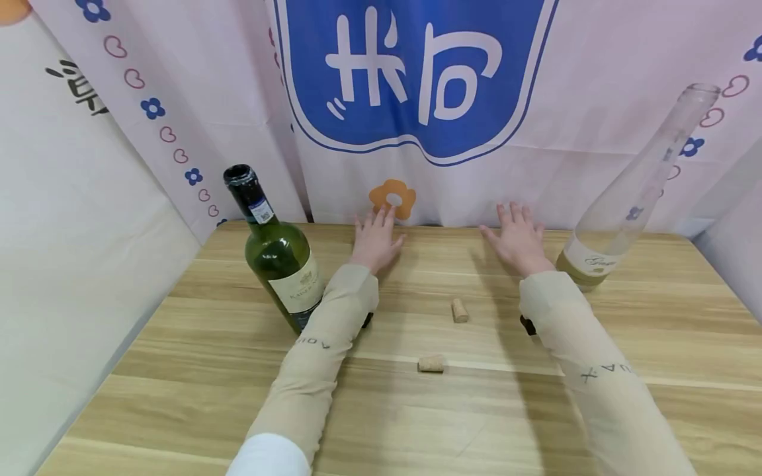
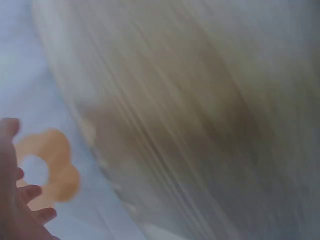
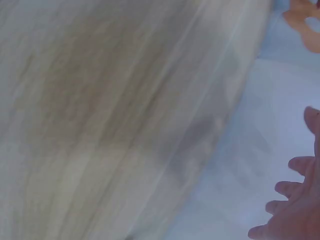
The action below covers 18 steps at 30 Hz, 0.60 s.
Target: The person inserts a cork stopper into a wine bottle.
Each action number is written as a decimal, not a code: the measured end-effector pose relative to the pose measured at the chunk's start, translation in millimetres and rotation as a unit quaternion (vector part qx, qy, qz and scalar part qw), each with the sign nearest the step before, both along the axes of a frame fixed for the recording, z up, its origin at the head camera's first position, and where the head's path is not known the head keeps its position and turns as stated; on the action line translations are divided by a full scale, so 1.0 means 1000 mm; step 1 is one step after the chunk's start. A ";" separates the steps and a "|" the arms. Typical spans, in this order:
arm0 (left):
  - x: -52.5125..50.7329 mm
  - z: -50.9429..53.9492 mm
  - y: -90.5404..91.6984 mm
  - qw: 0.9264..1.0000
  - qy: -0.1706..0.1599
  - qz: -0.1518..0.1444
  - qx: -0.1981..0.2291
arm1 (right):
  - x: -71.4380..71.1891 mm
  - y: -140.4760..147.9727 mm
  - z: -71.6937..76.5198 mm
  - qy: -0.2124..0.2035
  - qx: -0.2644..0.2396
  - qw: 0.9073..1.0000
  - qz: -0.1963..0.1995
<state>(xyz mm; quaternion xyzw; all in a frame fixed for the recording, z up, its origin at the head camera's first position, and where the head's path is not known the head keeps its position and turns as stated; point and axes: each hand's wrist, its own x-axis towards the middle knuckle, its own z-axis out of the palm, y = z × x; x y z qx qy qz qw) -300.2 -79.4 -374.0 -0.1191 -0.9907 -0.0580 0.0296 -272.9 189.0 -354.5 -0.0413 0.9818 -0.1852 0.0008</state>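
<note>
My left hand (image 1: pixel 376 241) reaches toward the table's far edge with fingers spread, holding nothing; a green wine bottle (image 1: pixel 284 254) stands to its left. My right hand (image 1: pixel 516 239) is likewise stretched out with spread fingers, just left of a clear glass bottle (image 1: pixel 619 198) with a white label. Neither bottle has anything in its mouth. Between the forearms lie two corks on the table: one cork (image 1: pixel 460 311) farther back, another cork (image 1: pixel 431 363) nearer. In the wrist views, the left hand (image 2: pixel 20 200) and right hand (image 3: pixel 295 200) show only partly, at the frame edges.
A wooden table (image 1: pixel 476 423) spreads beneath the arms. Right behind its far edge hangs a pale curtain (image 1: pixel 238 99) with a blue emblem and an orange flower. A white cloth (image 1: pixel 71 264) covers the left side.
</note>
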 end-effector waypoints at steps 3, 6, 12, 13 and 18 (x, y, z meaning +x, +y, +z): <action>0.011 0.005 0.003 1.000 -0.003 -0.024 0.008 | 0.002 -0.005 0.004 0.013 -0.014 1.000 0.013; 0.028 0.013 0.006 0.999 -0.010 -0.044 0.011 | 0.006 -0.012 0.009 0.019 -0.038 0.999 0.024; 0.078 0.044 0.009 0.996 -0.003 -0.081 0.046 | 0.016 -0.031 0.026 0.040 -0.084 0.995 0.041; 0.088 0.051 0.008 0.995 0.002 -0.086 0.058 | 0.018 -0.035 0.029 0.043 -0.089 0.994 0.045; 0.128 0.087 0.000 0.986 0.051 -0.108 0.117 | 0.029 -0.059 0.045 0.055 -0.112 0.990 0.068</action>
